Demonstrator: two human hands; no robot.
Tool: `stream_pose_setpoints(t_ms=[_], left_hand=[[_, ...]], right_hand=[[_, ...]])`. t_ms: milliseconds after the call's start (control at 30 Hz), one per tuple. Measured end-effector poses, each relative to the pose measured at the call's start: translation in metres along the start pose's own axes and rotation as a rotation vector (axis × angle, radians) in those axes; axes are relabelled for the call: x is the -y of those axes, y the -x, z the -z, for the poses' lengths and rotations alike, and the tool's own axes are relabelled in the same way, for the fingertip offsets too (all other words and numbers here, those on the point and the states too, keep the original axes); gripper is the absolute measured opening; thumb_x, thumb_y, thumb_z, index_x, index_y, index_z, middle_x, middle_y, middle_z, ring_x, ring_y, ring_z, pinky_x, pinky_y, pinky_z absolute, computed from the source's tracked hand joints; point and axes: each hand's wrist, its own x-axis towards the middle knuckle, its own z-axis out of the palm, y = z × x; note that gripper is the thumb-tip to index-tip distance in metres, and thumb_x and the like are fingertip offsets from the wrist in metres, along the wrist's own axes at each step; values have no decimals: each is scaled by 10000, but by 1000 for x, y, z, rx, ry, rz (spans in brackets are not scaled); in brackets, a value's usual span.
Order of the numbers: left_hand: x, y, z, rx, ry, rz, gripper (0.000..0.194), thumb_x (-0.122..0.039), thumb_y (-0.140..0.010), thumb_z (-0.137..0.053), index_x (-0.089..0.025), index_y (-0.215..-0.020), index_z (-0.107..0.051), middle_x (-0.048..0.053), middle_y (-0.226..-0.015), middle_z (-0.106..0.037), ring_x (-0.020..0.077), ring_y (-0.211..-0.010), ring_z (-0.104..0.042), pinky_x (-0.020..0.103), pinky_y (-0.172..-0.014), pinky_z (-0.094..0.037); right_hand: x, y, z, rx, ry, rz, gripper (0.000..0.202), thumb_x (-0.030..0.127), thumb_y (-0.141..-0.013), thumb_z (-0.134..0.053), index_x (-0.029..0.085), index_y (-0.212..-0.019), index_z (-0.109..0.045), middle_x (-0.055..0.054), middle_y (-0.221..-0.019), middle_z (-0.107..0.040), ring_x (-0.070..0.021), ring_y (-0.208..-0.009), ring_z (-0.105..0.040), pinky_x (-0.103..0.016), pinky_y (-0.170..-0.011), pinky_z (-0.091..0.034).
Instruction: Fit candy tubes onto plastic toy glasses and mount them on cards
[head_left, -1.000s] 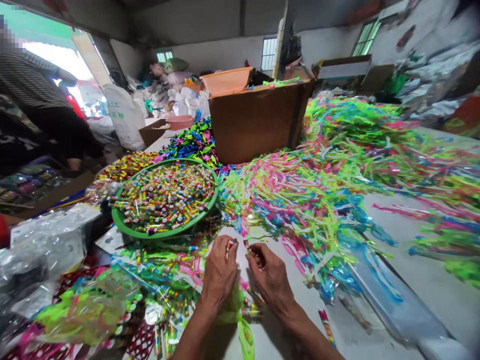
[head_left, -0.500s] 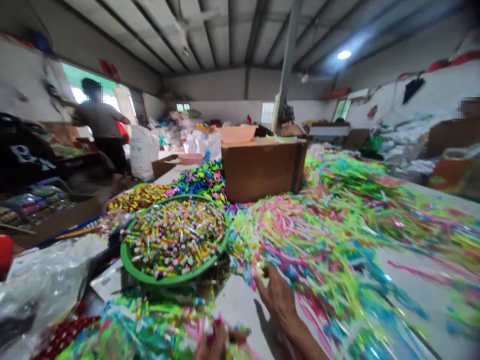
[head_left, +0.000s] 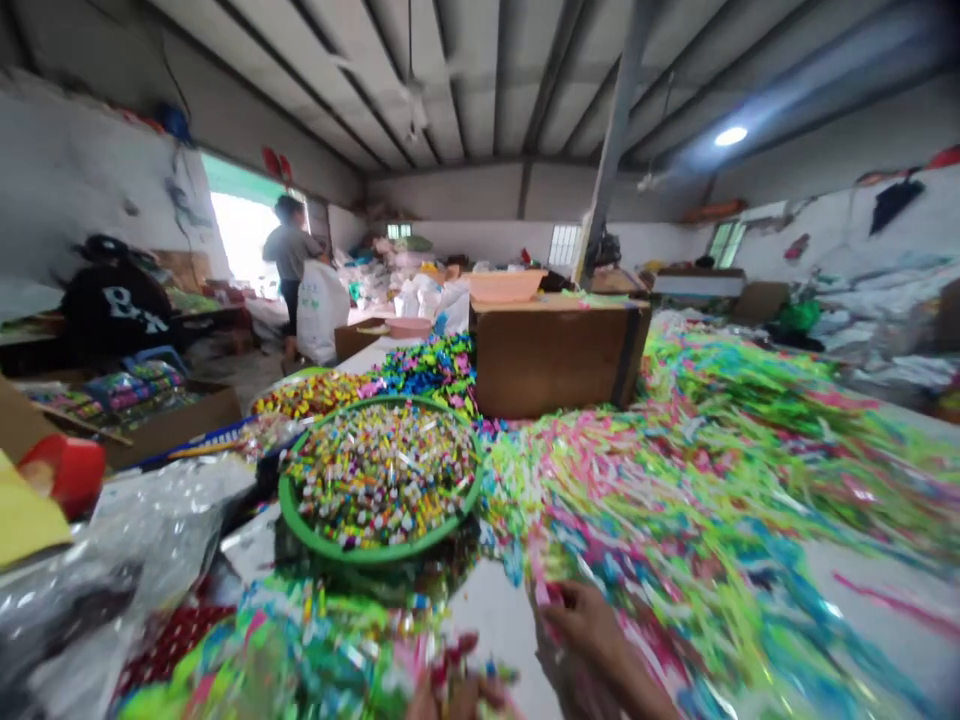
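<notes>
My right hand (head_left: 592, 630) is closed, thumb and fingertips pinching a pink plastic strip (head_left: 541, 572) at the near edge of a tangled heap of coloured strips (head_left: 630, 470). Low in the view, my left hand (head_left: 459, 698) is partly cut off by the frame, its fingers curled around small pieces, some dark red (head_left: 456, 652); blur hides their kind. Left of that hand lies a pile of bagged-looking green and blue strips (head_left: 300, 650) with small colourful pieces among them. Beyond it, a green round basket (head_left: 330, 548) is full of small multicoloured pieces.
A brown cardboard box (head_left: 555, 360) stands on the table behind the basket, with a peach basin (head_left: 507, 286) on top. Clear plastic bags (head_left: 165, 520) lie at left near a red object (head_left: 67, 470). A person (head_left: 289, 260) stands by a white sack (head_left: 322, 310).
My right hand has come slightly nearer and now draws a pink strip out of the heap. My left hand stays low. The view has swung left; the distant person has turned.
</notes>
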Motion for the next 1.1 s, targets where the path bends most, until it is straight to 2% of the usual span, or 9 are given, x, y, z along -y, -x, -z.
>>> stream_pose_setpoints(t_ms=[100, 167, 267, 400, 500, 633, 833, 967, 1100], left_hand=[[9, 34, -1, 28, 6, 59, 544, -671, -664, -704, -149, -801, -642, -43, -439, -470, 35, -390, -349, 152, -402, -269], [8, 45, -6, 86, -15, 57, 472, -600, -707, -710, -145, -799, -625, -57, -423, -452, 30, -379, -316, 152, -388, -203], [6, 51, -11, 111, 12, 43, 384, -499, -735, -730, -153, -832, -596, -52, -537, -526, 20, -388, -313, 156, -381, -181], [7, 56, -11, 122, 2, 6, 333, -420, -754, -745, -159, -910, -612, -24, -749, -590, 10, -462, -346, 146, -420, -242], [8, 58, -9, 115, -32, -2, 342, -393, -731, -773, -168, -938, -619, -40, -716, -569, 13, -469, -329, 145, -430, -255], [3, 56, -9, 108, -60, -3, 390, -391, -686, -805, -173, -944, -609, -49, -676, -575, 34, -486, -366, 155, -486, -336], [-4, 55, -5, 181, -166, 14, 238, -344, -728, -762, -158, -787, -626, -28, -684, -587, 76, -591, -475, 186, -612, -410], [-1, 56, -2, 204, -208, -21, 239, -368, -746, -737, -153, -786, -639, -6, -707, -601, 122, -680, -539, 218, -661, -436], [5, 60, 2, 215, -192, 7, 273, -391, -749, -737, -159, -833, -621, 8, -740, -628, 141, -700, -576, 232, -667, -453]], right_hand=[[17, 48, 2, 152, -245, -121, 390, 580, -698, -629, 193, -737, -597, -3, -640, -566, -152, -534, -521, -264, -532, -439], [34, 78, 0, 244, -631, -133, 367, 519, -717, -725, 176, -799, -619, -17, -708, -613, -145, -602, -563, -251, -601, -466], [59, 108, -4, 261, -840, -63, 271, 412, -764, -762, 169, -812, -653, -28, -747, -655, -149, -680, -602, -246, -676, -483], [68, 121, -8, 148, -746, 113, 176, 347, -820, -721, 174, -820, -689, -39, -856, -671, -168, -781, -616, -273, -764, -509], [66, 124, -10, 142, -696, 149, 191, 363, -835, -694, 172, -820, -699, -53, -822, -688, -192, -767, -640, -311, -756, -545], [67, 129, -10, 77, -622, 176, 183, 350, -818, -710, 168, -798, -709, -55, -771, -698, -194, -718, -659, -296, -677, -579], [68, 136, -5, 33, -531, 264, 107, 261, -862, -669, 180, -831, -731, -59, -811, -705, -201, -753, -667, -297, -686, -583], [65, 140, -6, 22, -524, 273, 91, 229, -877, -648, 186, -859, -726, -50, -830, -696, -191, -743, -665, -280, -657, -583], [64, 147, -7, 8, -417, 313, 89, 198, -900, -612, 180, -887, -699, -63, -875, -684, -200, -775, -662, -303, -677, -583]])
